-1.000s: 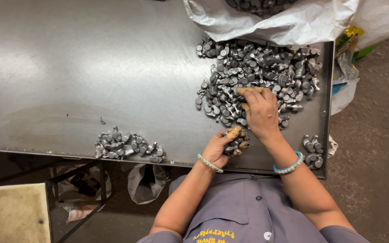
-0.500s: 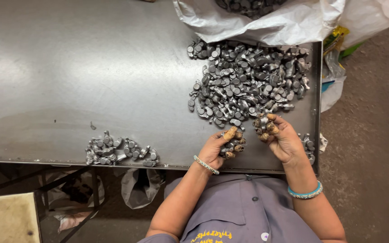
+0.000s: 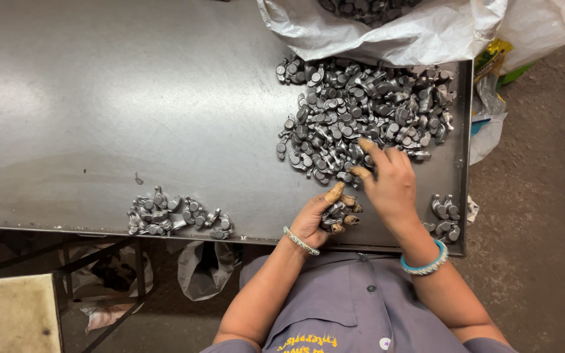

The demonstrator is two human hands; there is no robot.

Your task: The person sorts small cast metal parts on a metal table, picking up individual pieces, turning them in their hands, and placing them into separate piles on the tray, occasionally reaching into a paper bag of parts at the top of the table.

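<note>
Far left, below table edge: pale board (image 3: 11, 317), not in play. Small sorted batch of metal parts (image 3: 178, 216) near front edge of steel table (image 3: 99, 98), well apart from both hands; a few sit close to the lip, so prob. 1st to roll off if table gets bumped.

Centre: left hand (image 3: 325, 216), palm up, fingers curled into a cup around a handful of small grey parts (image 3: 340, 214), thumb raised, beaded bracelet (image 3: 300, 240) at wrist. Cup looks full & hangs right at front edge w/ no rim seen there. Risk: 1 more pc pushed in = spill over fingers, down onto lap or floor. Fingertips wrapped or stained tan; can't tell which. If wrap, less feel, easier to fumble.

Just right: right hand (image 3: 387, 183), palm down, fingers part spread, index & thumb tips touching near edge of big loose pile (image 3: 361, 111). Whether anything pinched yet: can't tell, tips buried among parts. Teal bangle (image 3: 426, 265) on wrist. Pieces look like cut or forged metal, so poss. burrs; raking bare skin thru heap could nick it. Pulling from base could also shift heap toward front edge.

Top right: white sack (image 3: 387, 29) w/ more parts sagging over pile; any tug could dump extra onto table. Far right: small cluster (image 3: 445, 219) hard by table corner, forearm passing just beside it, so a sleeve brush could knock it off.
</note>
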